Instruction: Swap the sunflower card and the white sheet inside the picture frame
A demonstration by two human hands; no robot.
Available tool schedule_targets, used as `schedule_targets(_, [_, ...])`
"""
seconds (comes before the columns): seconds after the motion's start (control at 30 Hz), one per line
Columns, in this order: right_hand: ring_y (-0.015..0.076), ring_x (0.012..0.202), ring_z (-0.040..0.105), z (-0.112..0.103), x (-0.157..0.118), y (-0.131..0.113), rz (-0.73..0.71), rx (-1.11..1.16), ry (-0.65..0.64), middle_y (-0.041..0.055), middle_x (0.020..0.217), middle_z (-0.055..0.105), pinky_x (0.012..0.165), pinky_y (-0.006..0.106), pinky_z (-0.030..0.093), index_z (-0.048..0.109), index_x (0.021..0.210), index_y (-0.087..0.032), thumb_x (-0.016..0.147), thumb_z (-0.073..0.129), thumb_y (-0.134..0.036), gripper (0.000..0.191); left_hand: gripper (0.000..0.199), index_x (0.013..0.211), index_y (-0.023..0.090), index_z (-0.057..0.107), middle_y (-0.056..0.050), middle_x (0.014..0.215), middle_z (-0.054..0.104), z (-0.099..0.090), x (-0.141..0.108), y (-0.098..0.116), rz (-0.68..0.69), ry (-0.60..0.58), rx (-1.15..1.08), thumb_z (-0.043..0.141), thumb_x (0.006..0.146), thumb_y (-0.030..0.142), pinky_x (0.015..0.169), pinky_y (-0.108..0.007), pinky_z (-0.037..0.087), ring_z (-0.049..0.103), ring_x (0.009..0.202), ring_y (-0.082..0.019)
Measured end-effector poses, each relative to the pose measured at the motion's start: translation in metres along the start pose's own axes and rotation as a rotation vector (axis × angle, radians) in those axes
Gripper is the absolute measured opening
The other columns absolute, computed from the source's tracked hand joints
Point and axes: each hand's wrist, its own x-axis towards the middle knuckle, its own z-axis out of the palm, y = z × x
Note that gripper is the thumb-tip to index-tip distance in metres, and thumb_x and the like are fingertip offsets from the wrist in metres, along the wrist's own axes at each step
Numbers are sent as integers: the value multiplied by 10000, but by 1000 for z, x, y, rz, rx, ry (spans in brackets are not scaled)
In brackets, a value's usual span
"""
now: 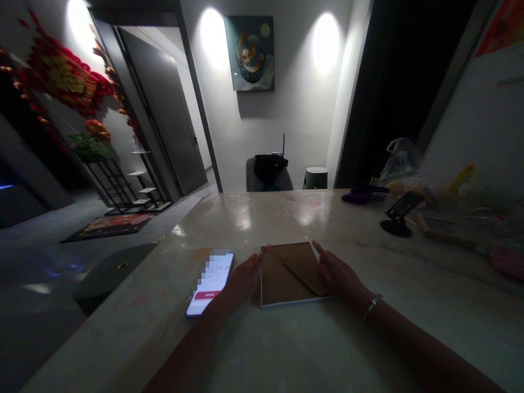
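Note:
A picture frame lies back-up on the table in front of me, with its brown backing board, easel leg and thin pale rim showing. My left hand grips its left edge, the thumb stretched along the side. On the right edge, my right hand holds it the same way, and a bracelet circles that wrist. Most of the fingers are hidden under or behind the hands. Just left of my left hand lies a phone with its screen lit. The front of the picture frame is out of sight.
The pale, glossy table reaches away to a chair with a black item over it. Toward the right stand a phone stand, a purple item and a clear plastic bag. A dark stool is at the left edge.

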Motion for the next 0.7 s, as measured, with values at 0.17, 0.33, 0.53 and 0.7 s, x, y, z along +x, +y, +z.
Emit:
schedule_targets(0.17, [181,823,529,-8,1,-14,3,104,-14,82,912,563,763,325,439,451,1187,-186,847,377,-265,357,241,820,160,579,-34,742,522,-6,3,14,30,41,203,357,831,252,607,-253,381,471,642,-131])
schedule_targets(0.33, [231,1053,464,-3,-3,-29,-40,101,-168,107,1155,519,896,385,374,436,1223,-200,754,542,-339,501,287,616,168,498,0,645,484,-2,5,9,11,93,267,387,829,327,562,-238,354,446,585,-117])
schedule_targets(0.53, [221,1041,477,2,-4,-32,-55,49,-133,117,1153,528,897,382,388,449,1207,-167,758,490,-201,452,230,743,176,554,-15,728,575,-3,6,10,-37,203,161,380,825,303,635,-251,410,523,672,-131])
schedule_targets(0.7, [212,1040,486,3,-3,-27,-59,72,-44,111,1130,538,907,384,390,443,1194,-157,780,425,-170,414,280,971,176,564,-54,927,629,-4,6,12,-90,329,68,356,832,303,745,-295,438,572,845,-159])
